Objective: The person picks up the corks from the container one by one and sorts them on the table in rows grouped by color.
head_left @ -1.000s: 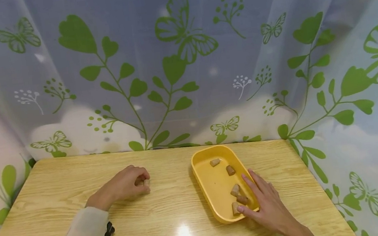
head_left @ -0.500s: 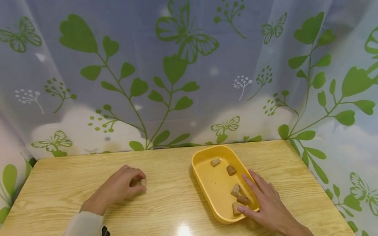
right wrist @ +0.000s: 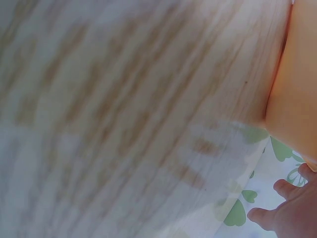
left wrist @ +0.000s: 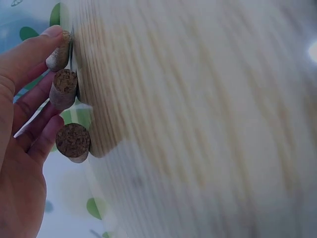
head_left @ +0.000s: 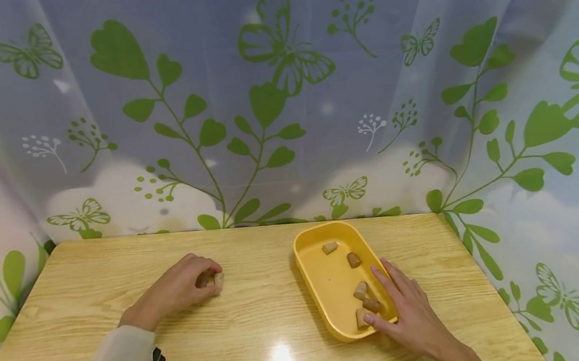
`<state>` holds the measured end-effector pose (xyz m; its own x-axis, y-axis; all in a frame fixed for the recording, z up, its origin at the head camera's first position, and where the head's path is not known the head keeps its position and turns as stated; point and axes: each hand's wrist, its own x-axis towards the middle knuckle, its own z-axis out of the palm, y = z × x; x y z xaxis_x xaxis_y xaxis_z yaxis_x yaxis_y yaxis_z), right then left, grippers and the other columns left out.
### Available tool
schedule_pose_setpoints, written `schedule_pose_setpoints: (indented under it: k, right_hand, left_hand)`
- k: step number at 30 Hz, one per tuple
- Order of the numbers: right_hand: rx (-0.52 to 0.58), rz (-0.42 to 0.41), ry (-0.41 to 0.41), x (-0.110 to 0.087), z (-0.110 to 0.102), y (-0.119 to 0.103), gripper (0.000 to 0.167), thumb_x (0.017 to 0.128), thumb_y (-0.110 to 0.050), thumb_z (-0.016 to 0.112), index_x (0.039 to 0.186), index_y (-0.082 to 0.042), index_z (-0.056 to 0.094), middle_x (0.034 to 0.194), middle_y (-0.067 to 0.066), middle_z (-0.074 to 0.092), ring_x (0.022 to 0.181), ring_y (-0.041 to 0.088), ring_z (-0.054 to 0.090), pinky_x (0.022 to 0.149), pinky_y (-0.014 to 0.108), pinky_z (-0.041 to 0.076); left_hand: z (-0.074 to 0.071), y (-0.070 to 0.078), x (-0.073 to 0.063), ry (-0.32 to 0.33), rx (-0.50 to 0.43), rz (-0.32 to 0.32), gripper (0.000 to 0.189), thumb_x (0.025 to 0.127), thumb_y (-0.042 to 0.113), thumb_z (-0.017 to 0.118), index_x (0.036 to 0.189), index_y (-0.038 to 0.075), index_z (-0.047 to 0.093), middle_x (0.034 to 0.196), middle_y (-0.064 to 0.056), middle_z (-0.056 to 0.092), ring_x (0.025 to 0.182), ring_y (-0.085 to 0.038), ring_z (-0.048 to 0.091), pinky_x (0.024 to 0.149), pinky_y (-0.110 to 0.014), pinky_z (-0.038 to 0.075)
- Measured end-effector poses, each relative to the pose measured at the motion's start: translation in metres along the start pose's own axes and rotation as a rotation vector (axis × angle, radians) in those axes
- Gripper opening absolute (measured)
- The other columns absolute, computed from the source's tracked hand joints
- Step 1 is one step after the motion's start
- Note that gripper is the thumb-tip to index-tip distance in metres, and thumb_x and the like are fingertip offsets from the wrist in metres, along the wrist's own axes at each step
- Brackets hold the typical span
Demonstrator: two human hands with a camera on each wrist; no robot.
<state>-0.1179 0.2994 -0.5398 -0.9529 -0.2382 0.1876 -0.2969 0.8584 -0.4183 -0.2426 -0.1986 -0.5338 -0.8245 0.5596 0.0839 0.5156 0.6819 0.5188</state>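
Note:
My left hand is low over the left part of the table, thumb and forefinger pinching a small cork stopper. The left wrist view shows three corks in a line: one at the fingertips, a middle cork beside the other fingers, and a nearer cork. In the head view the hand mostly hides these. My right hand rests with spread fingers on the right rim of a yellow tray. Its thumb tip overlaps a pale cork inside.
Inside the tray lie more corks: a light one at the far end, a darker one, and two close together near my right fingers. The wooden table ends at a printed curtain behind.
My left hand has shifted slightly to the left with the cork between its fingers, and its motion is smaller in the last half second. Right hand and tray stay put.

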Motion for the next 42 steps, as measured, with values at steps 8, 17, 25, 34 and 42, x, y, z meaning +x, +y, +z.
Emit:
schedule_pose_setpoints:
  k: [8, 17, 25, 34, 42]
  right_hand:
    - [-0.008, -0.004, 0.003, 0.0000, 0.0004, 0.0001, 0.092, 0.098, -0.052, 0.077, 0.172, -0.017, 0.034, 0.179, 0.018, 0.025, 0.157, 0.053, 0.035, 0.114, 0.089, 0.026]
    - [-0.012, -0.004, 0.002, 0.0005, 0.0003, 0.0001, 0.092, 0.098, -0.052, 0.077, 0.172, -0.016, 0.034, 0.180, 0.017, 0.024, 0.157, 0.053, 0.034, 0.114, 0.089, 0.026]
    - [-0.022, -0.010, 0.008, 0.0009, 0.0000, 0.0002, 0.092, 0.098, -0.051, 0.077, 0.171, -0.014, 0.036, 0.179, 0.019, 0.026, 0.156, 0.053, 0.035, 0.114, 0.089, 0.027]
    - [-0.021, -0.006, 0.010, 0.0007, 0.0004, 0.0009, 0.092, 0.098, -0.051, 0.078, 0.171, -0.016, 0.036, 0.179, 0.019, 0.027, 0.156, 0.053, 0.036, 0.114, 0.089, 0.027]
    - [-0.016, -0.002, 0.012, 0.0004, 0.0004, -0.0001, 0.092, 0.097, -0.051, 0.078, 0.171, -0.015, 0.036, 0.178, 0.020, 0.027, 0.156, 0.054, 0.036, 0.114, 0.089, 0.027]
  left_hand:
    - [0.0062, -0.0028, 0.0013, 0.011, 0.013, 0.004, 0.038, 0.099, 0.030, 0.083, 0.133, 0.013, 0.075, 0.125, 0.002, 0.075, 0.110, -0.018, 0.063, 0.096, -0.045, 0.058]
    - [0.0045, -0.0028, 0.0016, 0.003, 0.011, -0.001, 0.039, 0.100, 0.031, 0.083, 0.133, 0.013, 0.075, 0.127, 0.001, 0.075, 0.113, -0.021, 0.064, 0.098, -0.047, 0.058]
    - [0.0070, -0.0047, 0.0020, 0.012, 0.025, 0.019, 0.044, 0.098, 0.033, 0.085, 0.135, 0.013, 0.074, 0.128, -0.001, 0.075, 0.111, -0.019, 0.064, 0.094, -0.045, 0.057]
    - [0.0007, -0.0009, 0.0016, 0.001, -0.031, -0.006, 0.044, 0.099, 0.032, 0.084, 0.137, 0.011, 0.073, 0.132, -0.004, 0.074, 0.117, -0.025, 0.065, 0.098, -0.050, 0.058]
    - [-0.0017, 0.0011, 0.0016, 0.014, -0.056, 0.001, 0.045, 0.101, 0.033, 0.082, 0.139, 0.012, 0.072, 0.136, -0.005, 0.073, 0.122, -0.029, 0.065, 0.102, -0.054, 0.057]
